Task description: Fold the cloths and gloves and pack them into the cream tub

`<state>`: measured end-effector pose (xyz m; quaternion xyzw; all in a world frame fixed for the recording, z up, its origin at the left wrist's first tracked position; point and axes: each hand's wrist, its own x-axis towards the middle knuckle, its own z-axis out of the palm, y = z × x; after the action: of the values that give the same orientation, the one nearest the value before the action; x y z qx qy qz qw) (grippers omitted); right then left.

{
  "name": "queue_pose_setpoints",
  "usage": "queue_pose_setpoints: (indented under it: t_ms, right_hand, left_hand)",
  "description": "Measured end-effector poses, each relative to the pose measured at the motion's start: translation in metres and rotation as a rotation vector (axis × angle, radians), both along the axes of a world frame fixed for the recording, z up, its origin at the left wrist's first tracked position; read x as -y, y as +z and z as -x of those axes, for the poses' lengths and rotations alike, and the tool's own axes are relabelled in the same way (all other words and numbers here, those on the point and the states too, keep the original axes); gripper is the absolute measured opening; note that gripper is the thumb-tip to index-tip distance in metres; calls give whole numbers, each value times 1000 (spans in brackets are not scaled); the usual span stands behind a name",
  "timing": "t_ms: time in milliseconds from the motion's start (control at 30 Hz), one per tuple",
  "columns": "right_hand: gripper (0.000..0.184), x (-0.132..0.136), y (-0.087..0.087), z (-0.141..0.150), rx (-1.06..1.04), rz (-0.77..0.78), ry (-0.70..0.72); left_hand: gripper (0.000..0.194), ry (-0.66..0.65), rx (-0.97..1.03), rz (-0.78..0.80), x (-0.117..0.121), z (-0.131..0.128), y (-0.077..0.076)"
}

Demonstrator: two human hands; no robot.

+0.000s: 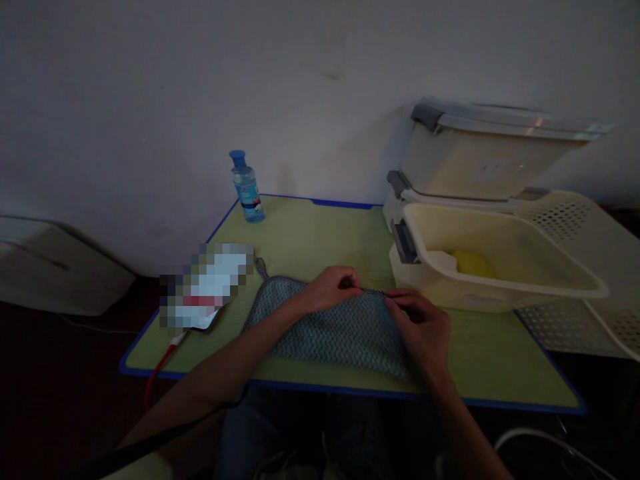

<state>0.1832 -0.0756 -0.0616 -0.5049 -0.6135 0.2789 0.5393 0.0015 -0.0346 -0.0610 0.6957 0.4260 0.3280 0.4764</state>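
A grey-blue cleaning cloth (330, 333) with a zigzag texture and a dark stitched border lies across the front of the table. Its hanging loop (261, 268) sticks out at the far left corner. My left hand (333, 288) is closed, thumb and fingers pinching the cloth's far edge near its middle. Farther along the same edge, my right hand (424, 327) pinches the far right part of the cloth between thumb and fingers. The cloth's right end is partly hidden behind my right hand.
A yellow-green table (320, 233) with a blue rim stands against the wall. On it are a blue bottle (247, 190), a pixelated phone-like device (210, 283) with a red cable (159, 370), and a cream bin (500, 290) holding something yellow. Lidded boxes (490, 160) are stacked behind.
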Motion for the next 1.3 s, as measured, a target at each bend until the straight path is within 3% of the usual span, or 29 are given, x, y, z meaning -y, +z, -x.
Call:
queue_pose_setpoints:
  t_ms: [267, 500, 767, 967, 1067, 1133, 1300]
  right_hand:
    - [11, 0, 0, 0, 9, 8, -6]
    - [15, 0, 0, 1, -93, 21, -36]
    - [14, -1, -3, 0, 48, -4, -68]
    - [13, -2, -2, 1, 179, 41, -18]
    - [13, -2, -2, 0, 198, 28, -43]
    - [13, -2, -2, 0, 222, 15, -64]
    - [9, -2, 0, -1, 317, -31, -75]
  left_hand:
    - [9, -14, 4, 8, 1, 0, 0]
    - [7, 26, 0, -122, 7, -4, 1]
    - [7, 80, -25, -230, 9, -6, -2]
    - [7, 109, -33, -230, 8, -4, -5]
    - [7, 77, -99, -231, 8, -1, -5]
    - [19, 36, -184, -240, 8, 3, -2]
    - [32, -12, -509, -286, 7, 27, 14]
